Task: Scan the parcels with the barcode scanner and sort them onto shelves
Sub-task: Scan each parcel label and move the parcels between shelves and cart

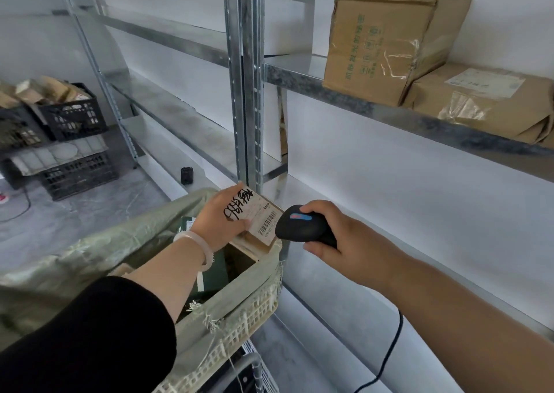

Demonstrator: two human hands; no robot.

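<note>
Black-sleeved left hand (221,219) grips a small labelled parcel (265,223) over the sack-lined basket (248,311); right hand (344,243) clasps the barcode scanner (299,226) just beside its label.

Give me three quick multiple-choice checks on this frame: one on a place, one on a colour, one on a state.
1. Where is the parcel?
A. on the top shelf
B. on the floor
C. over the basket, by the scanner

2. What colour are the crates at far left?
A. black
B. red
C. white

3. What is the left hand doing?
A. hanging empty
B. gripping the parcel
C. pressing on a shelf

Answers:
1 C: the parcel's label sits just in front of the scanner's head, above the lined basket.
2 A: the stacked crates are plainly black.
3 B: the hand wraps round the parcel's near end.
</note>
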